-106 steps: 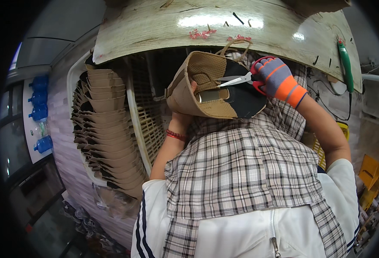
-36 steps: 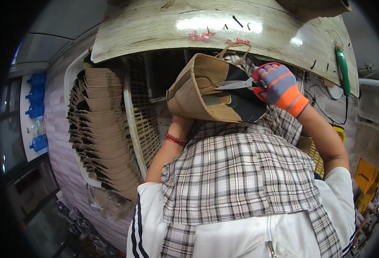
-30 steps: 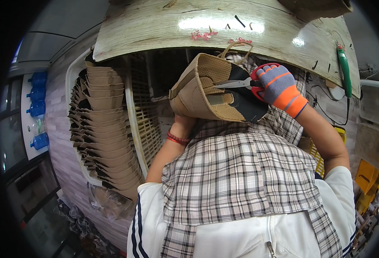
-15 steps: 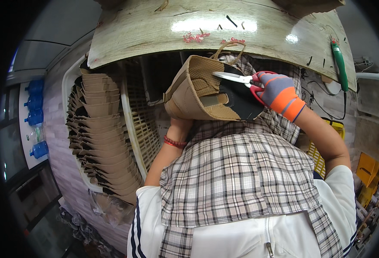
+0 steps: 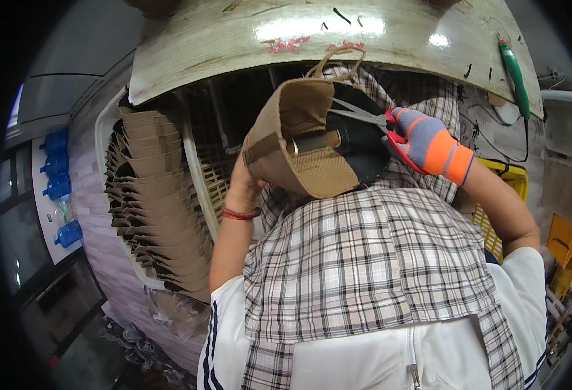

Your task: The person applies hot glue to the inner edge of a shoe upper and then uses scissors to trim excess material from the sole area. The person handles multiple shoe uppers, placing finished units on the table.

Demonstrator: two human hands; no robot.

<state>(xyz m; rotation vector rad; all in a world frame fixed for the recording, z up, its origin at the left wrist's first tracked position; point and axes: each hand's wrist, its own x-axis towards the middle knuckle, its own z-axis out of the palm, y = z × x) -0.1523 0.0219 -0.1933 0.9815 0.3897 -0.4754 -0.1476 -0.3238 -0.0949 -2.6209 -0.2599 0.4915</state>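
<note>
A tan sewn shoe upper [image 5: 271, 146] with a black lining tilts in front of my plaid apron [image 5: 364, 260], its opening turned toward the right. My bare left hand [image 5: 243, 177], with red bracelets at the wrist, supports it from the left; its fingers are mostly hidden behind the upper. In my right hand [image 5: 429, 143], gloved in grey and orange, are red-handled scissors [image 5: 371, 119]. The scissor blades are spread apart, with their tips at the upper's top edge beside the black lining. A loop of tan lace [image 5: 338, 55] rises from the far side.
A wood-patterned table [image 5: 201, 52] lies ahead, with dark scraps, red marks and a green corded tool [image 5: 514, 78] at its right. On the left, a white bin [image 5: 99, 130] holds a stack of similar tan uppers [image 5: 162, 201]. A yellow basket [image 5: 516, 179] stands at the right.
The scissors have gone from closed to spread blades. The upper has turned and shifted slightly left, and my left hand has moved left with it.
</note>
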